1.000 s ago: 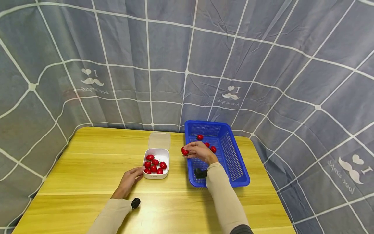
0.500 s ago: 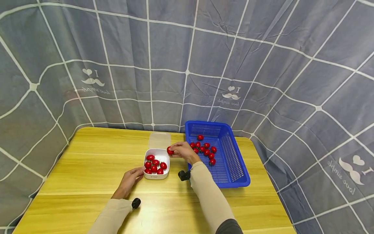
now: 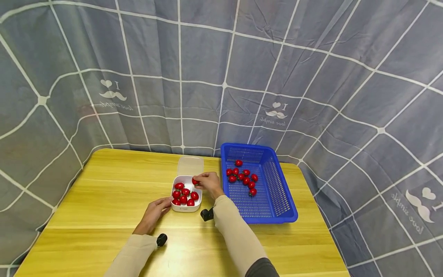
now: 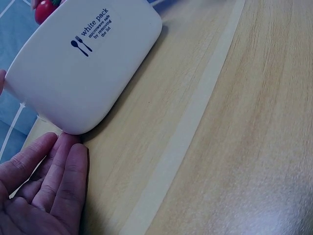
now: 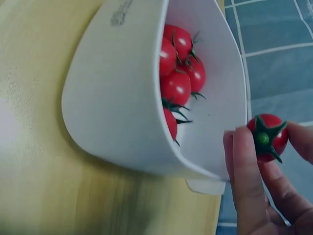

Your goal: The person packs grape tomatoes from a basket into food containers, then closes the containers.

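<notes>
My right hand [image 3: 209,184] pinches a red cherry tomato [image 5: 274,125] by its sides, its green stem end facing the right wrist camera. Hand and tomato are over the back right corner of a white lunch box [image 3: 184,209]. Inside that box lie several cherry tomatoes [image 5: 176,89], mostly towards the left and front. On the box's left side rests my left hand [image 3: 154,214], its fingers fairly straight and touching the wall near a lower corner, as the left wrist view shows. The box's flat, pale lid [image 3: 190,166] lies folded back behind it.
A blue plastic basket [image 3: 261,206] stands to the right of the box, with several more cherry tomatoes [image 3: 246,181] in its back left part. Both containers stand on a wooden table [image 3: 114,192]. A grey checked curtain [image 3: 200,104] hangs behind and around it.
My right hand has carried the cherry tomato leftward from above the blue basket to the white lunch box. The left hand has stayed at the box's side.
</notes>
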Available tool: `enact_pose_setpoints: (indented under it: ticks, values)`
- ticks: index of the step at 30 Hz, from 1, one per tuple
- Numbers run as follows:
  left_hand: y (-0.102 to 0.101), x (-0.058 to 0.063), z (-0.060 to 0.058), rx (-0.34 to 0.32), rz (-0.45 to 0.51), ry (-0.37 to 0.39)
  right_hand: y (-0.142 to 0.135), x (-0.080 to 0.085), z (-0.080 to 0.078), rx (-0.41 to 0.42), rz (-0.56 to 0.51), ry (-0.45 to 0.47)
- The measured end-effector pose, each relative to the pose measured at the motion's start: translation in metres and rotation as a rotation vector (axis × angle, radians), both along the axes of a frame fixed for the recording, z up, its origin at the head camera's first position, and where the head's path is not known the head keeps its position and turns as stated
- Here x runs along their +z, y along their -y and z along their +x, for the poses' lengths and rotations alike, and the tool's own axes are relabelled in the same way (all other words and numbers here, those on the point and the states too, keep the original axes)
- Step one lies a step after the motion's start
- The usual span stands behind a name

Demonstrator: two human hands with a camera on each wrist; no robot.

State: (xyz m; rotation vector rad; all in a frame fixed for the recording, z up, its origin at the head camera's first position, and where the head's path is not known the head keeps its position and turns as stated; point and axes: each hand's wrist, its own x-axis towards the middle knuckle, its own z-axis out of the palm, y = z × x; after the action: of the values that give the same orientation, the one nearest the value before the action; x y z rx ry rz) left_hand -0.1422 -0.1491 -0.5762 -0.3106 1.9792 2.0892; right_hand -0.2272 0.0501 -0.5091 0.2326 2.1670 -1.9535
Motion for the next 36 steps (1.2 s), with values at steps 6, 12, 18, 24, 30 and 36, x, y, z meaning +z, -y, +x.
enact_pose_setpoints:
  ticks: [6, 12, 18, 24, 30, 36]
  values:
    - [0.001, 0.000, 0.000, 0.000, -0.001, 0.001, 0.011, -0.003, 0.003, -0.067, 0.044, -0.031]
    - [0.000, 0.000, 0.000, -0.004, -0.001, 0.006, 0.015, -0.009, 0.003, -0.094, 0.051, -0.042]
    - [0.000, 0.000, -0.001, 0.003, -0.002, 0.015, 0.012, -0.006, 0.004, -0.073, 0.063, -0.040]
    - [0.000, 0.001, 0.000, 0.002, -0.004, 0.013, 0.003, 0.001, 0.002, -0.035, 0.026, -0.047]
    - [0.000, 0.001, 0.000, -0.005, -0.006, 0.013, -0.018, 0.017, -0.002, 0.011, -0.037, -0.054]
    - [0.001, 0.000, 0.000, -0.006, 0.000, 0.016, -0.047, 0.031, -0.008, 0.016, -0.101, -0.068]
